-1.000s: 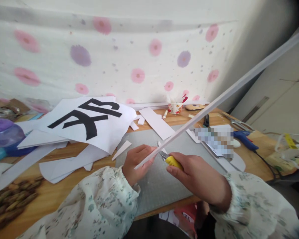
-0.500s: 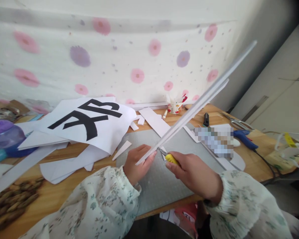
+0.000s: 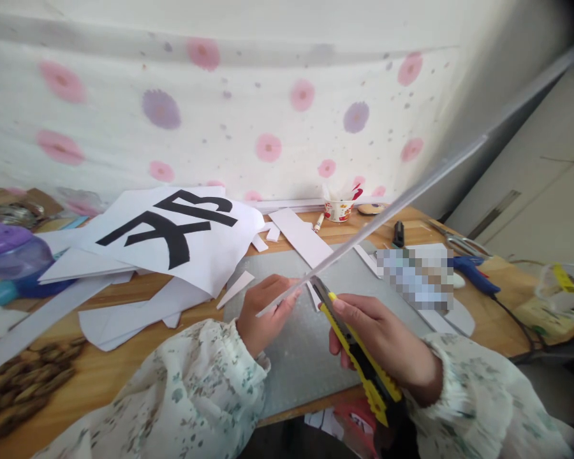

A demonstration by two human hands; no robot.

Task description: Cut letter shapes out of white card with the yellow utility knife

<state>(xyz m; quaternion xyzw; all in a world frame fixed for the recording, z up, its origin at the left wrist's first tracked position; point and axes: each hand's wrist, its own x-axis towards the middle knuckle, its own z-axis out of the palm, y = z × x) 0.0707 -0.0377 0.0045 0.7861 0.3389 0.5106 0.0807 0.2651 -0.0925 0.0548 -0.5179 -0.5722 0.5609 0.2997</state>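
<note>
My left hand (image 3: 268,312) is closed on the lower end of a long white foam board strip (image 3: 387,212), seen nearly edge-on and slanting up to the right. In my right hand (image 3: 382,344) is a yellow and black utility knife (image 3: 351,341), its tip close to the strip beside my left fingers. Whether the blade touches the strip I cannot tell. Below both hands lies a grey cutting mat (image 3: 301,363). A thin white offcut (image 3: 312,296) shows behind the knife tip, and a pointed scrap (image 3: 236,288) lies left of my left hand.
Paper with black lettering (image 3: 172,229) covers white boards at the left. A paper cup (image 3: 338,209) stands at the back. Scissors (image 3: 463,244), a blue glue gun (image 3: 476,275) and a black-handled tool (image 3: 398,234) lie right. Brown pods (image 3: 33,382) and a purple-lidded bottle (image 3: 14,255) are far left.
My right hand has turned, so the knife's whole body now shows. The strip has tilted lower to the right and now appears more edge-on. My left hand keeps its grip.
</note>
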